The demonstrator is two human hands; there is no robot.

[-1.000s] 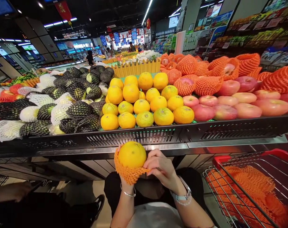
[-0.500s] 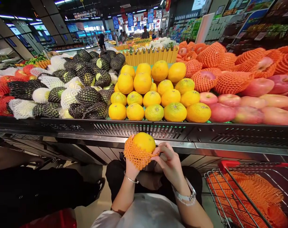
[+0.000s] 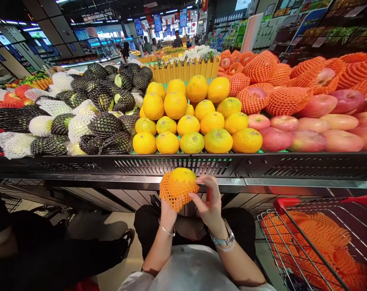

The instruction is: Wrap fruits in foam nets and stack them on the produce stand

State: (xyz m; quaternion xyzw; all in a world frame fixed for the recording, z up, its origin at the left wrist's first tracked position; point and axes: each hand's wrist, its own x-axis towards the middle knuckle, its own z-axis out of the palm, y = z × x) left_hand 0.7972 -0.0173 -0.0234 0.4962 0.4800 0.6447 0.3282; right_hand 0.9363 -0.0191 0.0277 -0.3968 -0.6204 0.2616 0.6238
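I hold an orange [image 3: 182, 175] low in front of the display's black edge. An orange foam net sleeve [image 3: 175, 195] covers most of it, with only the top bare. My left hand [image 3: 167, 211] cups the netted fruit from below. My right hand [image 3: 208, 202] pinches the net's rim on the right side, fingers bent against it. Bare oranges [image 3: 189, 117] are stacked on the display just above.
Fruit in black and white nets [image 3: 89, 109] lies left of the oranges; apples [image 3: 307, 129], some in orange nets, lie right. A red-handled wire cart [image 3: 307, 242] full of orange net sleeves stands at lower right. Another person in dark clothes [image 3: 34, 250] is at lower left.
The net sleeve has been drawn up over the orange, from under its bottom to near its top. The fruit rose slightly toward the display edge.
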